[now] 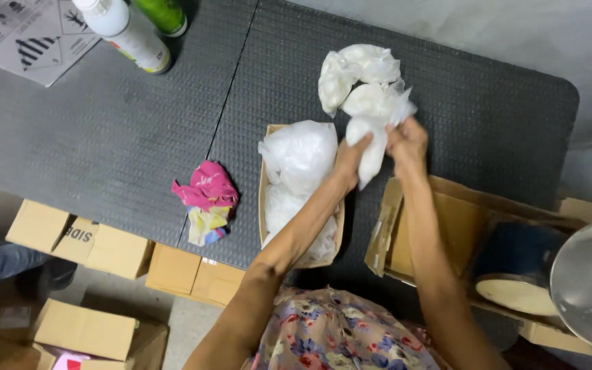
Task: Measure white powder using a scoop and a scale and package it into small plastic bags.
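Left hand and right hand both closed around one white plastic-wrapped bundle, fingers pinching it from either side, bundle hanging between them just above the dark ribbed counter. Neither hand spread; grip looks like a twist or pull on the wrap. Bundle sits at near end of a cluster of white wrapped bundles lying on the counter, touching them or nearly so, can't tell which.

Doing it well, judged: keep both pinches close together on the wrap so the thin plastic doesn't tear, lift clear of the cluster so neighbours don't drag along, keep it over the counter.

Just left of the left hand: open cardboard tray already holding similar white bags. Pink and yellow crumpled cloth further left. Open cardboard box under right forearm. Two bottles at far edge. Cardboard boxes on floor below.
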